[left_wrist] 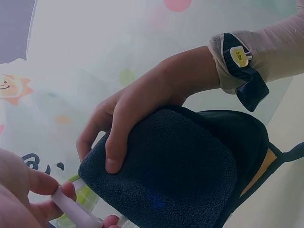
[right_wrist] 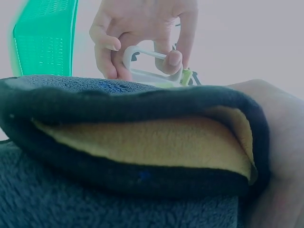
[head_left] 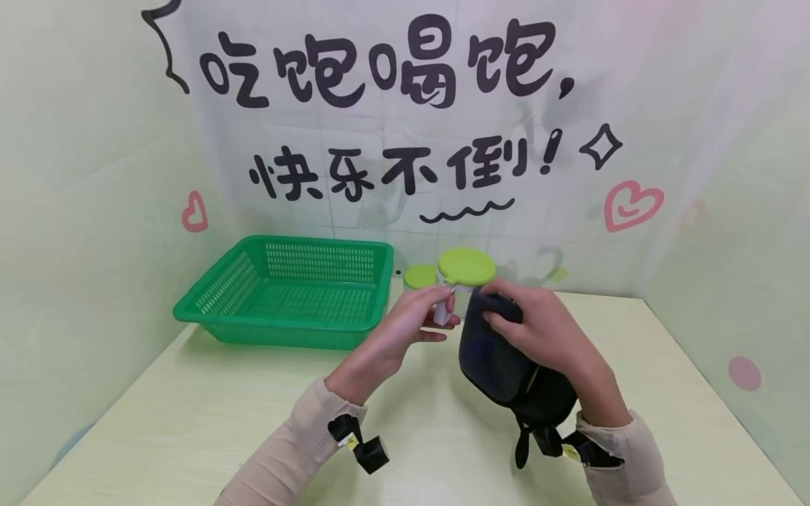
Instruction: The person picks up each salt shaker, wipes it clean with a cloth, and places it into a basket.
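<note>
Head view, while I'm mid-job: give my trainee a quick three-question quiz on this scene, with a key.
1. Which hand holds the white tool?

2. True or false: in the head view, the green basket stands to the left of the dark cloth in the right hand.

3. What colour are the lids on the containers behind the hands? A) red B) green C) black

Key
1. The left hand.
2. True.
3. B.

It seems a kitchen-like corner — the printed backdrop (head_left: pixel 395 126) speaks of eating and drinking, the tabletop (head_left: pixel 658 393) carries a plastic basket (head_left: pixel 285 335) and a lidded jug (head_left: pixel 467 267).
</note>
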Tool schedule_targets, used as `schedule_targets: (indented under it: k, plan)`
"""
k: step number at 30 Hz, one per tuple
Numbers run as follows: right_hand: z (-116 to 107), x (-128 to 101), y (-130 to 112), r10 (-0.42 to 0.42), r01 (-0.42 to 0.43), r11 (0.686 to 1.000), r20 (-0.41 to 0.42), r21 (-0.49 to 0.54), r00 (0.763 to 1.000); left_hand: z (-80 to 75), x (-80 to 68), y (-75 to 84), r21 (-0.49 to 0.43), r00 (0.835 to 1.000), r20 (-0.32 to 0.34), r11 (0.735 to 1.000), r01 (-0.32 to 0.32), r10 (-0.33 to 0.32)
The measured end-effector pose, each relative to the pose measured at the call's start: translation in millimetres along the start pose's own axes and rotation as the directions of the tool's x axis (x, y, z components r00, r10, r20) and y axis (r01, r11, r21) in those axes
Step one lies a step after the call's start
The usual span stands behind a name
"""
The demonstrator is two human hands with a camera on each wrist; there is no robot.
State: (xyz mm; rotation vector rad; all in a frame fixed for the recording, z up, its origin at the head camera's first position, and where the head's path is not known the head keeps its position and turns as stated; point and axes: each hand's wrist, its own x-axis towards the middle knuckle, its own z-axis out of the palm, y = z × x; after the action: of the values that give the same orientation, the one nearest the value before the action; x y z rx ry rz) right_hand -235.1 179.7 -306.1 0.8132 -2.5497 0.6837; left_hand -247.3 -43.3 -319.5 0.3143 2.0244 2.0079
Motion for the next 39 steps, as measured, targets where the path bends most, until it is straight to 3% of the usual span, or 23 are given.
schedule_targets:
  k: [7, 12, 20, 29, 39]
  plan:
    - [-1, 0, 2, 0.002, -0.003, 1.0, 0.023, 0.023, 1.0, 0.8, -0.6, 0.6, -0.001, 1.0, 0.006, 1.0, 0.006, -0.006]
    - [0, 2, 3, 0.031, -0.032, 0.999, 0.085, 0.011, 0.996, 0.5, -1.2, 1.4, 0.001, 1.0, 0.01, 1.0, 0.018, -0.018]
    - [2, 3, 5, 0.075, -0.082, 0.996, 0.195, 0.029, 0.978, -0.2, -0.7, 1.7, 0.004, 1.0, 0.011, 1.0, 0.019, -0.019]
    - [6, 3, 11, 0.056, -0.061, 0.998, 0.277, 0.008, 0.959, -1.3, -1.5, 3.7, 0.003, 1.0, -0.002, 1.0, 0.024, -0.024]
    - [8, 3, 12, 0.063, -0.058, 0.998, 0.265, -0.029, 0.962, -2.7, -1.5, 3.1, 0.006, 1.0, 0.002, 1.0, 0.017, -0.017]
